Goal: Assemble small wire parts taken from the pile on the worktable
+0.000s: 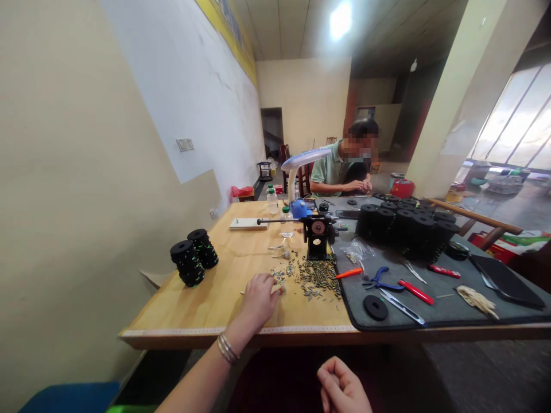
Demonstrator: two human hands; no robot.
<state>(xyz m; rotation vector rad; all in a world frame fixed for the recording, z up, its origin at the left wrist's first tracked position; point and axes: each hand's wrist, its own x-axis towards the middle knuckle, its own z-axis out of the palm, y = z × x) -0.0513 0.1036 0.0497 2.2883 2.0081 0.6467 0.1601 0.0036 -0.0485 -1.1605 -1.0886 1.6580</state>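
Note:
My left hand (260,298), with bracelets at the wrist, rests on the wooden table with its fingers closed on a thin pale stick (242,292). Small orange and whitish bits show at its fingertips. Just beyond lie scattered tiny coloured pieces (286,269) and a pile of small dark and gold cylindrical pieces (318,275). My right hand (342,387) is in front of the table edge, fingers curled and thumb pressed against them; whatever it holds, if anything, is hidden. A black hand-cranked device (317,238) with a long rod stands behind the pile.
Black spools (187,264) stand at left; many more (404,226) crowd the grey mat (353,304). On it lie blue-handled pliers (383,279), tweezers (415,271), a black disc (375,308) and a glove (476,301). A desk lamp (293,178) stands behind; another person (340,169) sits opposite.

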